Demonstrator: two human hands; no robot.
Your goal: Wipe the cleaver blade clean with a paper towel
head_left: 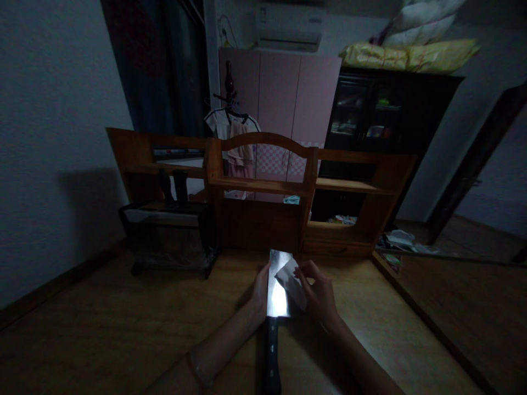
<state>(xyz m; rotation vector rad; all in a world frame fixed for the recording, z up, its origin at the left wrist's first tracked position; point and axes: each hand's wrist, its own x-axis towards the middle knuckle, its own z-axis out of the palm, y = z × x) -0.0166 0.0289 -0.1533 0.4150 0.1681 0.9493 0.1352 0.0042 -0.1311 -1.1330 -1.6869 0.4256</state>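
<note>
A cleaver (276,300) with a broad shiny blade and a black riveted handle points away from me above the wooden desk. My left hand (260,285) is closed at the left edge of the blade, its fingers partly hidden behind the metal. Pinched in my right hand (318,288) is a white tissue (290,278), which lies against the right part of the blade face. The handle hangs toward me with no hand on it.
On the desk (214,329), a dark knife block (168,233) holding black-handled knives stands at the left. A wooden shelf unit (263,189) runs along the back. Beyond it are pink cabinets (278,99) and a dark glass-doored cabinet (366,115). The room is dim.
</note>
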